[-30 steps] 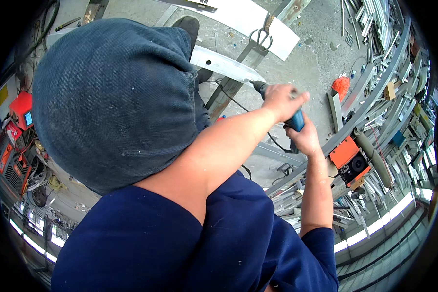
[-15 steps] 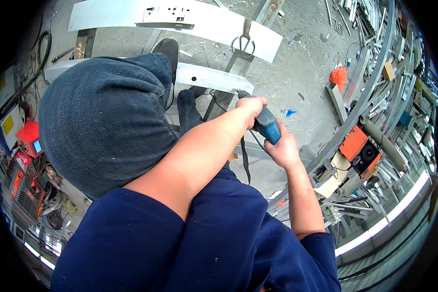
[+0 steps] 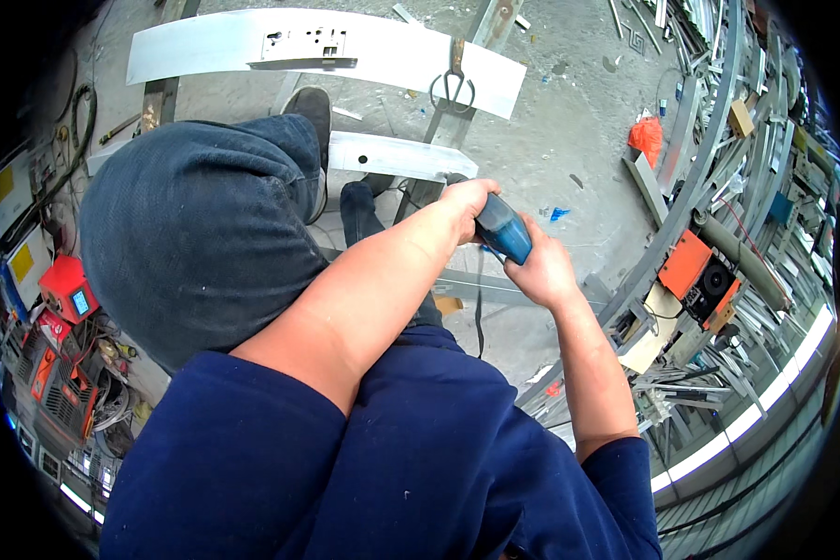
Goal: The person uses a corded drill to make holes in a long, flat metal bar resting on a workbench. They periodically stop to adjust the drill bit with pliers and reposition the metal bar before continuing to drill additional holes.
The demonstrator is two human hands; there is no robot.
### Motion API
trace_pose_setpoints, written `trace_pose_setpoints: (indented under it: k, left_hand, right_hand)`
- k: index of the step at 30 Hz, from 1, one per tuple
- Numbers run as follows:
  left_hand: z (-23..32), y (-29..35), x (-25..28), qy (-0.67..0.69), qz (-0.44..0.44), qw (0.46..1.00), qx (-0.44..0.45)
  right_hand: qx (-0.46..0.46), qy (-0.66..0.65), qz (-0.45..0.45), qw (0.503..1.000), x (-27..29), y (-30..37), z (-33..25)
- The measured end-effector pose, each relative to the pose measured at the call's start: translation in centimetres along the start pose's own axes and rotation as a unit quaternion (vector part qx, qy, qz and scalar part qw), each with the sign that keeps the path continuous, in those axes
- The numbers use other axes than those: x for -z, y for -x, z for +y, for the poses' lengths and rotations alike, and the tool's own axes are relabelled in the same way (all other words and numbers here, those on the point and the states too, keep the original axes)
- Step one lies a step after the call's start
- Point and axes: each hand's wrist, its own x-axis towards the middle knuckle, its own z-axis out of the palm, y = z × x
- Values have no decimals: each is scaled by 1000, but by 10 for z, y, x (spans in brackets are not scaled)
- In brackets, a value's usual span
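A blue handheld power tool is gripped in both of my hands, tilted with its dark front end at the right end of a pale metal bar. My left hand wraps round its front part. Farther back, my right hand closes round the body. The working tip is hard to make out, so I cannot tell the tool's exact kind. One round dark hole shows in the bar, and my left foot, in a dark shoe, rests on or against it. A dark strap or cord hangs below the tool.
A wide white metal strip lies across metal supports beyond the bar, bearing a slotted plate and large-looped scissors. An orange-and-black machine and metal offcuts fill the right. Red equipment and cables stand left.
The view has shifted slightly, and the tool with both hands appears a little left and lower. The tool's front end now overlaps the bar's end more. Both hands keep their grip.
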Motion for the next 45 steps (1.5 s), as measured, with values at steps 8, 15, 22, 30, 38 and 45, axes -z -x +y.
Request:
trace_pose_setpoints:
  k: [8, 15, 22, 30, 38, 45]
  left_hand:
    - [-4, -5, -5, 56, -23, 998, -1]
    - [-9, -18, 5, 46, -26, 998, -30]
    - [-8, 6, -4, 100, -6, 995, -24]
    - [-6, -16, 14, 62, -12, 998, 23]
    - [5, -13, 8, 38, 4, 999, 34]
    - [10, 3, 13, 37, -21, 999, 34]
  right_hand:
    - [30, 20, 6, 999, 6, -10, 11]
    - [18, 20, -12, 1000, 1, -16, 2]
    - [41, 10, 26, 999, -7, -13, 10]
    - [7, 57, 15, 998, -14, -9, -14]
    - [26, 72, 17, 997, -3, -15, -14]
    - [52, 98, 14, 994, 3, -20, -15]
